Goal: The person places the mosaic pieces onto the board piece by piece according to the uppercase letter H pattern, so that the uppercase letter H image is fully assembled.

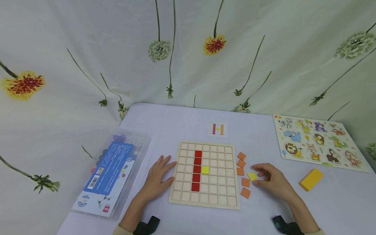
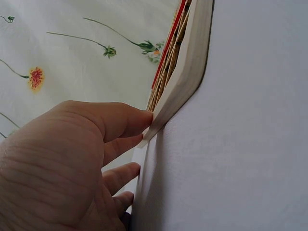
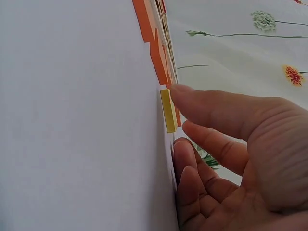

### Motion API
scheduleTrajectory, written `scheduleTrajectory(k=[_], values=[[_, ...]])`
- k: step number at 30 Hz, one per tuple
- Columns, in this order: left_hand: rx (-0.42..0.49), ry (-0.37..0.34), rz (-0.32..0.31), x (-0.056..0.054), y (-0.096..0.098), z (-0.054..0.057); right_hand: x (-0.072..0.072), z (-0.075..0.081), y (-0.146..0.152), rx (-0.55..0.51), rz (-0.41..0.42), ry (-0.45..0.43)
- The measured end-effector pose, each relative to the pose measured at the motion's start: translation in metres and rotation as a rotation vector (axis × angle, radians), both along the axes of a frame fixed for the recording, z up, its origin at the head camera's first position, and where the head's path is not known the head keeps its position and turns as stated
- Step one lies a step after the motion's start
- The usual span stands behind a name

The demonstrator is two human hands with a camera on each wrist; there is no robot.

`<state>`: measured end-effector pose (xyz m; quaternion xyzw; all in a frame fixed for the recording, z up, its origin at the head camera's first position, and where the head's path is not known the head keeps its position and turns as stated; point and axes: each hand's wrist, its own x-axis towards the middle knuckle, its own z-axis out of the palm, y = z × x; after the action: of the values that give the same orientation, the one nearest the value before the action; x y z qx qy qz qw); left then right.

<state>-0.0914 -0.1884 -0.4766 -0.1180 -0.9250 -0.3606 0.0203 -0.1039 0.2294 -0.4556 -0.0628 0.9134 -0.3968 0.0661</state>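
Observation:
A wooden grid board (image 1: 213, 180) lies in front of me in the head view. Several red tiles (image 1: 196, 169) form a column in its cells, with one yellow tile (image 1: 205, 170) beside them. My left hand (image 1: 157, 176) rests on the tablecloth, fingers spread, its fingertips touching the board's left edge. To the right of the board, a second yellow tile (image 1: 252, 176) lies flat on the cloth. Thumb and index finger of my right hand (image 1: 271, 180) stand around this tile (image 3: 168, 110); the thumb is at its edge and the index finger looks apart from it.
Several orange tiles (image 1: 245, 192) lie between the board and my right hand. A pattern card (image 1: 217, 129) is behind the board. On the right are a yellow block (image 1: 311, 179) and an animal puzzle board (image 1: 320, 143); a clear case with a blue label (image 1: 110, 166) lies left.

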Motion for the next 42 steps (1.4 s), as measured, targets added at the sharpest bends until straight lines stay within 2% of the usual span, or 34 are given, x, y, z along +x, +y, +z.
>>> scheduleTrajectory(k=[5,25,30,37,42], values=[[0.0,0.001,0.002,0.0,-0.001,-0.001,0.0,-0.002,-0.003,0.041,0.027,0.047],[-0.007,0.01,-0.003,-0.003,0.0,0.0,-0.002,-0.003,-0.003,0.083,0.052,0.098],[0.001,-0.005,-0.007,-0.002,0.0,0.0,-0.002,-0.002,-0.001,0.061,0.015,0.071],[0.014,-0.014,-0.014,-0.001,0.0,0.001,-0.003,0.005,-0.002,0.037,-0.086,0.008],[0.018,-0.012,-0.009,-0.001,-0.001,0.0,-0.008,0.012,-0.005,-0.002,-0.119,0.028]])
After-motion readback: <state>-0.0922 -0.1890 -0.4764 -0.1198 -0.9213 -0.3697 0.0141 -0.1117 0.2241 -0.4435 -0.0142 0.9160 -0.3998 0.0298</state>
